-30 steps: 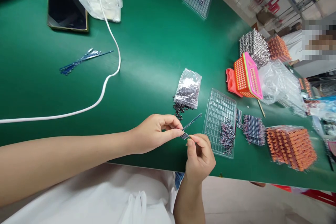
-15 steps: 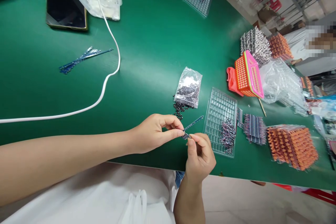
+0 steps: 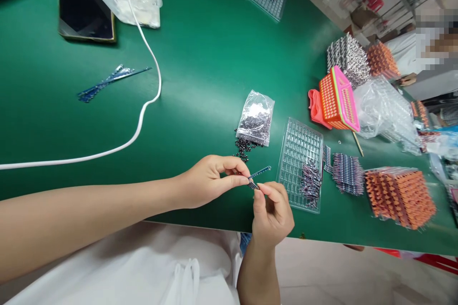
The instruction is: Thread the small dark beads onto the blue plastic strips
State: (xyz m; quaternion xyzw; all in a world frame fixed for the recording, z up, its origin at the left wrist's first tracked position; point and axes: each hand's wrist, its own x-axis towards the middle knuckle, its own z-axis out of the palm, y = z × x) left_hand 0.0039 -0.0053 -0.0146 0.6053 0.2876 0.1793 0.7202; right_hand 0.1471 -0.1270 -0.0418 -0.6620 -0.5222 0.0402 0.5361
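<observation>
Over the table's front edge, my left hand [image 3: 218, 178] pinches a thin blue strip [image 3: 261, 171], which looks like a circuit board strip, between thumb and forefinger. One end of it sticks out up and to the right. My right hand [image 3: 272, 209] is closed at the fingertips on a small dark piece [image 3: 254, 185] between the two hands; whether it is part of the strip I cannot tell. Just beyond the hands, small dark beads [image 3: 244, 147] lie spilled beside a clear bag [image 3: 255, 119] of them. To the right is a clear compartment tray [image 3: 298, 152] with a pile of small wired parts [image 3: 310, 183].
More blue strips [image 3: 110, 83] lie at the left, near a white cable [image 3: 143, 109], a phone [image 3: 86, 7] and a plastic bag [image 3: 139, 5]. Rightward are bundled wired boards [image 3: 347, 174], an orange stack [image 3: 400, 198] and baskets [image 3: 338, 97]. Another person's hand [image 3: 408, 79] shows at far right.
The blue strip's free end has swung lower and nearer to my hands. Both hands keep their pinch in nearly the same place. The view has shifted slightly.
</observation>
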